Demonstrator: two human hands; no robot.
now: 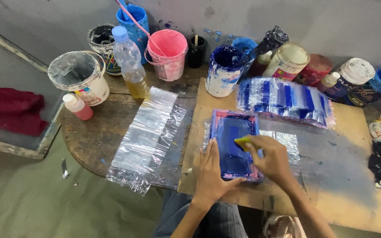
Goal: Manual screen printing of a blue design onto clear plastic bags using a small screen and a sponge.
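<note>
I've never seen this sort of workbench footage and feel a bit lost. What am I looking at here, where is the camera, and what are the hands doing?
There is one picture, taken by a camera worn on a person's head, looking down at their own two bare hands. The left hand presses flat on the lower edge of a small frame smeared with blue paint. The right hand holds a small yellow pad against the blue surface. The frame lies on a wooden board over a round table. Beside it are clear plastic sheets, a stack of blue-striped sheets, open paint pots such as a blue one and a pink bucket, and a plastic bottle.
</note>
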